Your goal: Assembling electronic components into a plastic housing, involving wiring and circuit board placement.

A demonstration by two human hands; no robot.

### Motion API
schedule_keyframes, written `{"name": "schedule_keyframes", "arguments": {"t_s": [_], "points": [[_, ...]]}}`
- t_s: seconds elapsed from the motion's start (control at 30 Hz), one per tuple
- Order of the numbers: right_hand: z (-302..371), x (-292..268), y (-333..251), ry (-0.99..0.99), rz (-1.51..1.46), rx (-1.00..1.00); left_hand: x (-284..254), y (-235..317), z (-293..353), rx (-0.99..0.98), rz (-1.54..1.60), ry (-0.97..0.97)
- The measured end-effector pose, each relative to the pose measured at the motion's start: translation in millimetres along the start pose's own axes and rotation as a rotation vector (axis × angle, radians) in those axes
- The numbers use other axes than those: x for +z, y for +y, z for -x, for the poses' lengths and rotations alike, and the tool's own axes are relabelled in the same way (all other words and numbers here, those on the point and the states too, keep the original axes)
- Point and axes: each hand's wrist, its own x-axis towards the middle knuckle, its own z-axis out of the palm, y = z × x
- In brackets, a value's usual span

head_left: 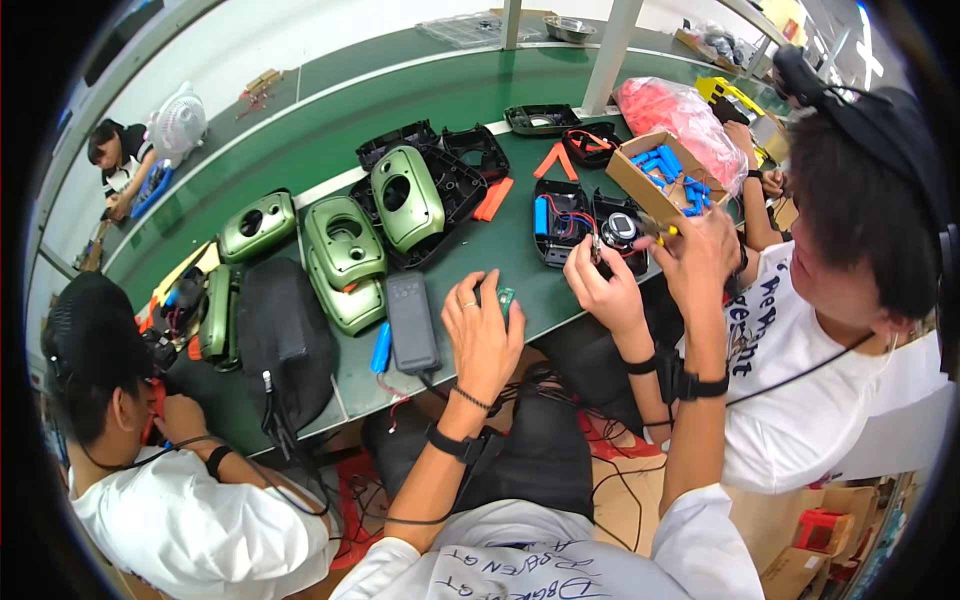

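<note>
My left hand (pixel 484 325) is raised over the table's front edge, closed on a small green circuit board (pixel 506 299) between thumb and fingers. To the right, my right hand (pixel 698 262) reaches out in front of the cardboard box of blue battery cells (pixel 668 172), its fingers bent. Yellow-handled pliers (pixel 660 236) show at its fingertips; whether I or the person beside me grips them, I cannot tell. That person's hand (pixel 606 290) pinches wire ends by an opened black housing (pixel 556 222) with a round speaker (pixel 621 230) next to it.
Several green shells (pixel 347 230) and black casings (pixel 445 180) lie on the green table (pixel 480 255). Nearer are a dark power bank (pixel 411 325), a blue cell (pixel 381 347) and a black bag (pixel 285 340). People sit close on both sides; cables (pixel 560 395) hang below the edge.
</note>
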Motion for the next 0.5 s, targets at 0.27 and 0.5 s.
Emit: {"name": "schedule_keyframes", "arguments": {"t_s": [0.27,0.5], "points": [[10,-31,-9,0.145,-0.617,-0.075,-2,-19,12,0.028,0.126,0.045],[60,-73,-26,0.296,-0.795,-0.152,-66,33,40,0.054,0.519,-0.112]]}}
